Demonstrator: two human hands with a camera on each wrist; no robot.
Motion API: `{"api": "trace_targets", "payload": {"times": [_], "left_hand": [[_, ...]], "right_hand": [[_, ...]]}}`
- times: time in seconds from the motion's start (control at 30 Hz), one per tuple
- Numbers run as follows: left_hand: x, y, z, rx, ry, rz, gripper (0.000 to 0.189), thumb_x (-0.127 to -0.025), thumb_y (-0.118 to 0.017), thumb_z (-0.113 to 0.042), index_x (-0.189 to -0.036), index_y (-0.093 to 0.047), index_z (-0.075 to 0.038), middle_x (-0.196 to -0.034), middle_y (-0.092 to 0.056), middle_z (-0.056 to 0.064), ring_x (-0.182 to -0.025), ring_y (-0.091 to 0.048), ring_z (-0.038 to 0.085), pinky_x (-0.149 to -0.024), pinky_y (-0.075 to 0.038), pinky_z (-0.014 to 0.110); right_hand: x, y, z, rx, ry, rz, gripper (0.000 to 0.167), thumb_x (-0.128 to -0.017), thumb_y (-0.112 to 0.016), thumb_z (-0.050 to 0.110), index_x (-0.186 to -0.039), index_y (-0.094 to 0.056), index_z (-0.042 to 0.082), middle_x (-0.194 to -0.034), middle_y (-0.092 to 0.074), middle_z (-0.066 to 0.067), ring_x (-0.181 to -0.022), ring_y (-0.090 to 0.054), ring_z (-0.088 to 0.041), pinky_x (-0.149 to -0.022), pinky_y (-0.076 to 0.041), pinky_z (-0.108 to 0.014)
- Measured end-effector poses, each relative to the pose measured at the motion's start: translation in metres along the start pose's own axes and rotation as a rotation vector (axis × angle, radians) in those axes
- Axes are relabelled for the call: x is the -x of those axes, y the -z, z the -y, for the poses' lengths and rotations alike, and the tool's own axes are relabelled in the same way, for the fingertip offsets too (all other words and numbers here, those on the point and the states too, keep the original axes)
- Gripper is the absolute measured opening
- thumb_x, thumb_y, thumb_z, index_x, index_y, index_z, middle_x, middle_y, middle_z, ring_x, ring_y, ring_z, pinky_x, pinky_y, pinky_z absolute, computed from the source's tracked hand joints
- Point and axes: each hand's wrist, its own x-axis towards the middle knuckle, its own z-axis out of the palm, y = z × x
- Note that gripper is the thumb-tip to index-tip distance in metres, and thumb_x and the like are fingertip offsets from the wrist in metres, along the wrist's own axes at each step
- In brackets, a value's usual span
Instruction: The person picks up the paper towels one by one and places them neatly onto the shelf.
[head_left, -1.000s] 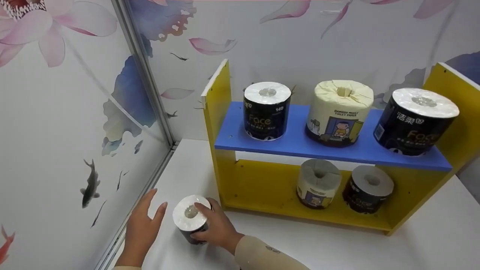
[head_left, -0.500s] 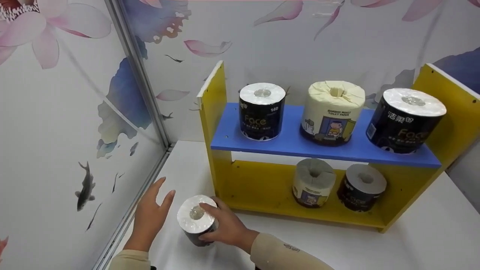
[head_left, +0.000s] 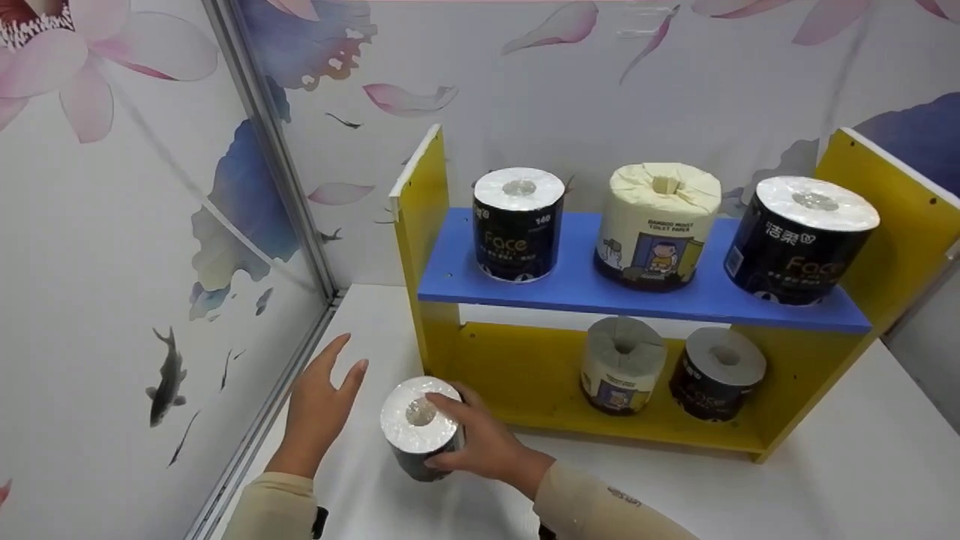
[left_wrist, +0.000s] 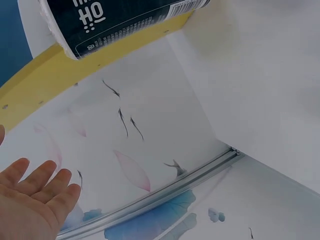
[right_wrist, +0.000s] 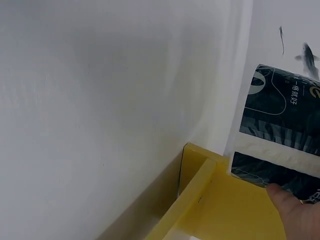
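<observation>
My right hand (head_left: 487, 442) grips a toilet paper roll (head_left: 420, 454) with a black wrapper and a white top, in front of the shelf's left end. Its fingers lie over the top and round the side. In the right wrist view, the thumb of that hand (right_wrist: 297, 217) presses the dark wrapper of the roll (right_wrist: 280, 115), raised from the white table. My left hand (head_left: 319, 409) is held just left of the roll, apart from it, fingers spread and holding nothing. The left wrist view shows that hand (left_wrist: 37, 200) with its palm up.
A yellow shelf unit (head_left: 420, 247) with a blue upper board (head_left: 577, 300) stands on the white table (head_left: 375, 322). Three rolls stand on top: black (head_left: 517, 240), cream (head_left: 656, 244) and black (head_left: 795, 262). Below stand a cream roll (head_left: 622, 375) and a black roll (head_left: 716, 382). A patterned wall (head_left: 172, 247) borders the left.
My right hand has carried the roll to the right and slightly up, closer to the shelf. The left hand has moved right and up alongside it. The head view has shifted slightly.
</observation>
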Motion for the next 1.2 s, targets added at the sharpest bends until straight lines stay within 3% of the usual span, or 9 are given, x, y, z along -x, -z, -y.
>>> {"api": "trace_targets", "payload": {"times": [0.23, 0.57, 0.9, 1.2], "left_hand": [[-0.011, -0.006, -0.011, 0.014, 0.01, 0.036, 0.055, -0.098, -0.059, -0.026, -0.146, -0.042, -0.005, -0.149, -0.042, 0.016, -0.138, -0.036, 0.033, -0.112, -0.032, 0.049], [-0.025, -0.01, -0.025, 0.05, 0.003, 0.047, 0.055, -0.099, -0.058, -0.028, -0.146, -0.041, -0.006, -0.149, -0.041, 0.016, -0.139, -0.035, 0.034, -0.113, -0.031, 0.05], [-0.038, -0.015, -0.035, 0.109, -0.045, 0.066, 0.057, -0.099, -0.057, -0.032, -0.147, -0.04, -0.008, -0.149, -0.041, 0.014, -0.139, -0.035, 0.032, -0.114, -0.029, 0.049], [-0.046, -0.022, -0.048, 0.13, -0.061, 0.076, 0.056, -0.098, -0.058, -0.03, -0.147, -0.04, -0.008, -0.149, -0.043, 0.012, -0.139, -0.036, 0.03, -0.114, -0.029, 0.048]], "right_hand": [[0.004, 0.018, -0.001, -0.015, 0.001, -0.01, 0.089, -0.07, -0.088, 0.025, -0.146, -0.043, 0.031, -0.153, -0.024, -0.012, -0.134, -0.036, -0.029, -0.109, -0.036, -0.049], [0.011, 0.042, -0.004, 0.078, 0.024, -0.073, 0.087, -0.071, -0.088, 0.03, -0.146, -0.045, 0.026, -0.152, -0.026, -0.02, -0.134, -0.036, -0.037, -0.107, -0.037, -0.054], [0.013, 0.059, -0.012, 0.155, 0.123, -0.196, 0.085, -0.067, -0.089, 0.026, -0.142, -0.05, 0.014, -0.147, -0.034, -0.024, -0.129, -0.041, -0.039, -0.104, -0.04, -0.055], [0.017, 0.076, -0.024, 0.093, 0.062, -0.277, 0.083, -0.067, -0.089, 0.027, -0.141, -0.052, 0.017, -0.148, -0.031, -0.026, -0.134, -0.034, -0.044, -0.105, -0.037, -0.057]]}}
